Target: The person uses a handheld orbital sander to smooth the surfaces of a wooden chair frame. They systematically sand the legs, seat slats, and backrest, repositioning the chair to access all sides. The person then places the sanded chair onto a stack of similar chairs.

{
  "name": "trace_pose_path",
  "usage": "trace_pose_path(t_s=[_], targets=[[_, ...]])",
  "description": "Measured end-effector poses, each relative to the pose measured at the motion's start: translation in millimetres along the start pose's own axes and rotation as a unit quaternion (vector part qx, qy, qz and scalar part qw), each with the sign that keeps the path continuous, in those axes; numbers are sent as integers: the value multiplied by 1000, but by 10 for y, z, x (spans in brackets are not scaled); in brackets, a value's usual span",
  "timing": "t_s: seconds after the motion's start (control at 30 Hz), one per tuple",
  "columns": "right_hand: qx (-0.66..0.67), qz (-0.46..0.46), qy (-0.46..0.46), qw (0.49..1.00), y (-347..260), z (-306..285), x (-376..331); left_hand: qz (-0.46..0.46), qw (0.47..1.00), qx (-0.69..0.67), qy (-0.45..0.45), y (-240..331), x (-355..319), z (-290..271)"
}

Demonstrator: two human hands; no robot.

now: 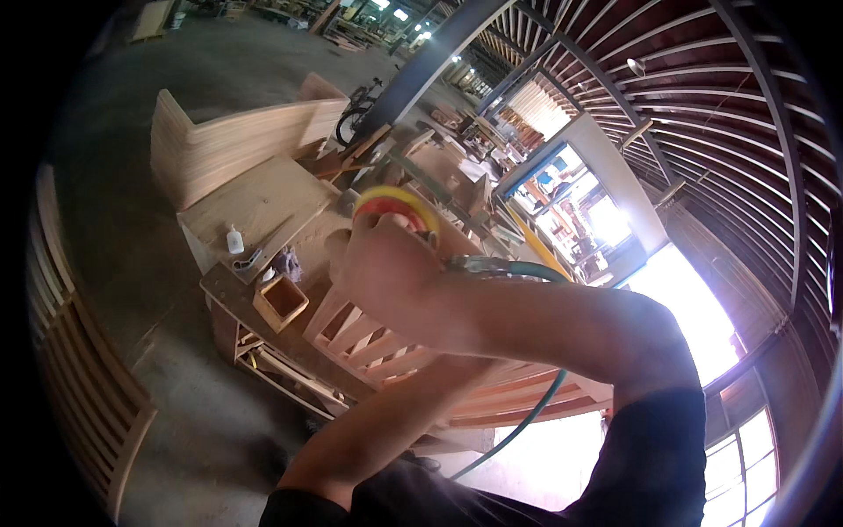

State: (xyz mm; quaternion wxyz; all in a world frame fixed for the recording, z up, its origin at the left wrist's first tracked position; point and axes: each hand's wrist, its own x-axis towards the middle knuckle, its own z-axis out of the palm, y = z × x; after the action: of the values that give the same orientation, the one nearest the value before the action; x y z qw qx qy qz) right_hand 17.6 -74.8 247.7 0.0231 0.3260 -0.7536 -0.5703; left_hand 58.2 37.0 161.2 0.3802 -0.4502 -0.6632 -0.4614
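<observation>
Workshop clutter behind, we are clamping our right hand (386, 272) on the yellow-red sander (395, 209) above the slatted wooden frame (369, 338), sanding apparently underway; left hand hidden.

Strong daylight from windows (694, 325) at lower right, blown out to pure white, no detail in the panes. Glare spilling onto the concrete floor (544, 457) beside them. Small ceiling lamps (399, 15) far back, bright dots only. Interior otherwise dim, warm brown cast. Forearm and right hand (386, 277) close to the lens, backlit, soft and slightly blurred. Workbench (255, 206) evenly lit, moderately sharp. Heavy fisheye bend: roof ribs (702, 79) and stacked slats (79, 351) curving hard toward the rim. Black vignette around the whole circle.
</observation>
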Motion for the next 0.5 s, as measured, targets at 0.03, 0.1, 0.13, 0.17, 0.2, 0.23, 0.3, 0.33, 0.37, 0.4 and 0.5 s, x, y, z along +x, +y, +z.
trace_pose_path(t_s=[0.03, 0.1, 0.13, 0.17, 0.2, 0.23, 0.3, 0.33, 0.37, 0.4, 0.5], targets=[[37, 6, 3, 999, 145, -119, -34, -8, 1000, 4, 1, 5, 27, 11], [112, 10, 2, 994, 465, -277, -141, -12, 1000, 4, 5, -11, 65, 2], [151, 29, 55, 987, 580, -252, -144, -18, 1000, 16, 8, -57, 86, -21], [193, 55, 95, 975, 685, -173, -209, -15, 1000, 16, 10, -53, 94, -2], [235, 80, 135, 959, 787, -93, -259, -9, 1000, 17, 10, -56, 110, 23], [275, 78, 158, 945, 890, 21, -303, 10, 1000, 24, 11, -42, 113, 27], [354, 74, 205, 909, 1079, 232, -342, 76, 997, 20, 2, -112, 137, 3], [442, 60, 181, 877, 1206, 308, -302, 104, 994, 21, -4, -164, 130, -23], [478, 52, 188, 857, 1303, 398, -291, 119, 992, 32, -27, -179, 143, -57], [513, 44, 193, 835, 1383, 515, -275, 134, 989, 43, -49, -187, 152, -91], [642, 21, 157, 750, 1617, 751, -229, 170, 984, 36, -44, -248, 160, -71]])
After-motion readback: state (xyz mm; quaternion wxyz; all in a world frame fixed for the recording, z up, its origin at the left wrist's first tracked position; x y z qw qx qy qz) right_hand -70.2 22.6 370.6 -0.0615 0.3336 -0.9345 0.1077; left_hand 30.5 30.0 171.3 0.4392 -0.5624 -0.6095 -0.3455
